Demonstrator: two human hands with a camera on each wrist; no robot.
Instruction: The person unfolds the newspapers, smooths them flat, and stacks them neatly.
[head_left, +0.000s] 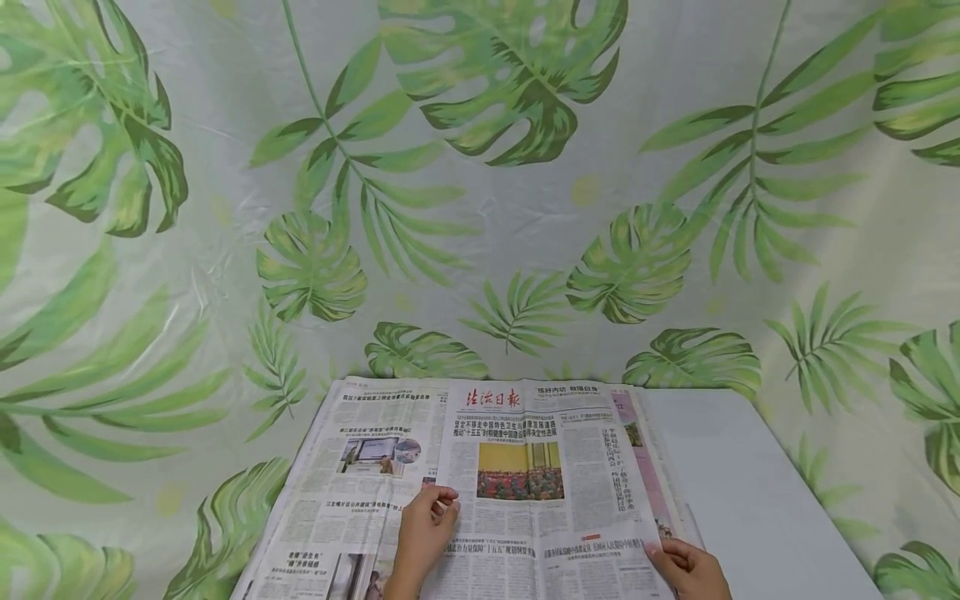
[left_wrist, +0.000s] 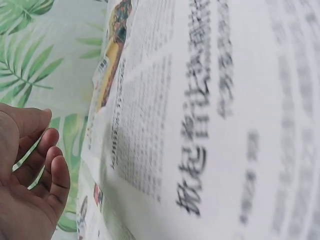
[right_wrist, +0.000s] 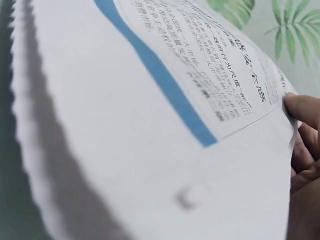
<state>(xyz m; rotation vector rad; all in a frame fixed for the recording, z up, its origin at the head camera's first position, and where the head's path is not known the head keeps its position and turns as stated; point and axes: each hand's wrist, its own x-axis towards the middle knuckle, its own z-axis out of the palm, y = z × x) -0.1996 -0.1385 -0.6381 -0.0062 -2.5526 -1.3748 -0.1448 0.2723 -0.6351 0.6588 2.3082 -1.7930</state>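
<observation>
A newspaper (head_left: 585, 500) lies spread on a white table, its front page bearing a red title and a photo of a crowd. My right hand (head_left: 688, 568) pinches the right edge of that page between thumb and fingers. In the right wrist view the sheet (right_wrist: 165, 175) bends up from the thumb, showing a blue stripe beside columns of print. Over the left part of the page, my left hand (head_left: 429, 529) hovers with loosely curled fingers. The left wrist view shows that hand (left_wrist: 35, 175) holding nothing, beside the printed sheet (left_wrist: 150, 120).
Other newspaper pages (head_left: 360, 508) spread out to the left, and a page with a pink border (head_left: 652, 467) shows beneath on the right. The white tabletop (head_left: 750, 483) extends further right. A leaf-patterned sheet (head_left: 510, 217) hangs behind and around the table.
</observation>
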